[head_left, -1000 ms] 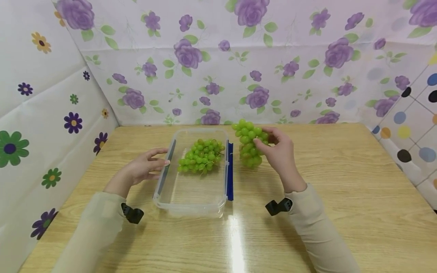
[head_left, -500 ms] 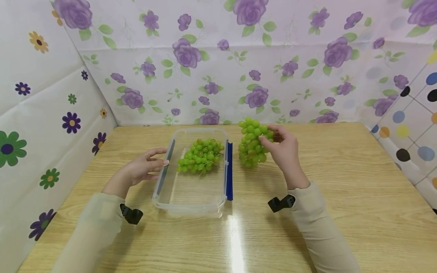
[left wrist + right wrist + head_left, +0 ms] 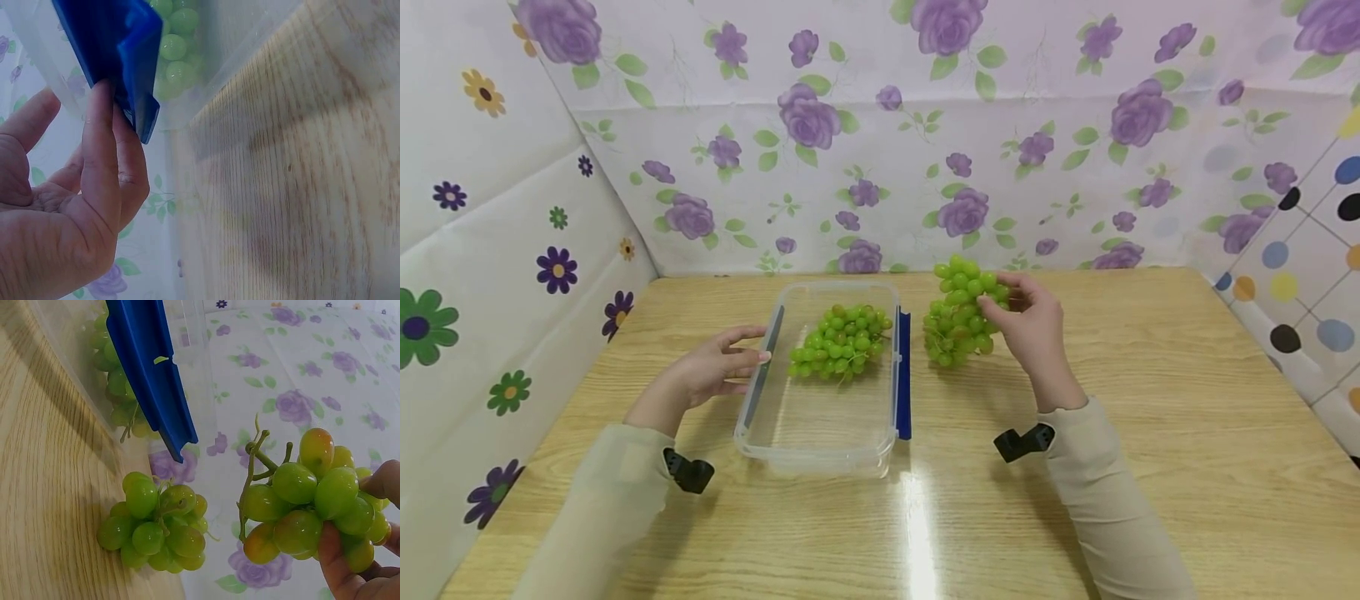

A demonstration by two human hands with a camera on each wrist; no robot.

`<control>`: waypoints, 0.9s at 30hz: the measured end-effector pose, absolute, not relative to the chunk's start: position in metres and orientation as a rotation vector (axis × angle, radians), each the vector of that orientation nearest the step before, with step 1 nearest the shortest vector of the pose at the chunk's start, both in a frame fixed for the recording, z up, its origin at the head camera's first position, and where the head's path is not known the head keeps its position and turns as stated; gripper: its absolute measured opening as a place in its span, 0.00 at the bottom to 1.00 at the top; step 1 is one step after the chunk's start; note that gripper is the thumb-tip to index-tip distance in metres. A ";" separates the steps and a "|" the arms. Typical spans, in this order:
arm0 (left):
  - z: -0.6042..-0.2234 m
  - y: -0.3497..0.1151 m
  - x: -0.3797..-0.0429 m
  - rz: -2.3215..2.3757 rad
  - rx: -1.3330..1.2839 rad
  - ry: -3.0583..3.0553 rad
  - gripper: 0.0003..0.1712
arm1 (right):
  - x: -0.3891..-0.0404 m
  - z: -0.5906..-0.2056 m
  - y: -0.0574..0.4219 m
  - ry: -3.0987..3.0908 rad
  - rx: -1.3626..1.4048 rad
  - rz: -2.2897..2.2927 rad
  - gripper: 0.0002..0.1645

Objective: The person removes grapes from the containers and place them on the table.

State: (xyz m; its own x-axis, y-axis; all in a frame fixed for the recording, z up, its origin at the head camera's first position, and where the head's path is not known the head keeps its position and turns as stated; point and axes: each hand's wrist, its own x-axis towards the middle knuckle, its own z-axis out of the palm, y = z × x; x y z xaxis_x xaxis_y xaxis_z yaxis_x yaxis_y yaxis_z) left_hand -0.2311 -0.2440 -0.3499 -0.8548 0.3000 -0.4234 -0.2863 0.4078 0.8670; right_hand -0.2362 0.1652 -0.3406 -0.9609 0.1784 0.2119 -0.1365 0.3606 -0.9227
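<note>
My right hand [image 3: 1028,321] pinches a bunch of green grapes [image 3: 306,503] between thumb and fingers, its stem sticking out to one side. A second bunch [image 3: 159,531] rests on the table; in the head view the held bunch partly overlaps it. Inside a clear plastic container [image 3: 816,454] lies another heap of green grapes [image 3: 841,343]. At the container's left side, my left hand [image 3: 711,367] touches the lowered blue locking flap [image 3: 125,56] with fairly straight fingers, the thumb apart from them. One fingertip is hidden behind that flap.
A second blue flap [image 3: 905,375] hangs open along the container's right side, facing the grapes. The wooden table [image 3: 1135,367] meets a flowered sheet [image 3: 895,167] at its back, with patterned sheets at both sides.
My right hand has moved to the right and slightly up with its bunch, so more of the bunch on the table shows. The left hand and the container stay put.
</note>
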 end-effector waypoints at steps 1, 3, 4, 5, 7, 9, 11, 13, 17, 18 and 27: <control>-0.350 -0.244 -0.231 1.468 0.012 2.142 0.44 | -0.236 -0.341 0.166 -2.353 -0.041 1.632 0.24; -0.350 -0.244 -0.231 1.471 0.013 2.141 0.44 | -0.237 -0.342 0.168 -2.358 -0.051 1.631 0.24; -0.351 -0.244 -0.232 1.472 0.012 2.141 0.44 | -0.238 -0.343 0.169 -2.363 -0.056 1.628 0.24; -0.351 -0.244 -0.232 1.473 0.013 2.140 0.44 | -0.239 -0.343 0.170 -2.365 -0.061 1.627 0.24; -0.351 -0.244 -0.232 1.469 0.019 2.141 0.44 | -0.240 -0.344 0.171 -2.365 -0.067 1.626 0.24; -0.351 -0.244 -0.233 1.469 0.018 2.140 0.44 | -0.242 -0.346 0.173 -2.366 -0.078 1.623 0.24; -0.351 -0.244 -0.233 1.467 0.022 2.139 0.44 | -0.243 -0.347 0.175 -2.370 -0.091 1.625 0.24; -0.351 -0.244 -0.233 1.466 0.017 2.138 0.44 | -0.243 -0.349 0.176 -2.377 -0.103 1.625 0.24; -0.350 -0.244 -0.232 1.464 0.015 2.138 0.44 | -0.245 -0.351 0.179 -2.393 -0.115 1.624 0.25; -0.350 -0.244 -0.232 1.465 0.013 2.137 0.44 | -0.245 -0.352 0.179 -2.397 -0.117 1.620 0.25; -0.350 -0.244 -0.231 1.460 0.020 2.137 0.45 | -0.249 -0.357 0.185 -2.439 -0.152 1.594 0.25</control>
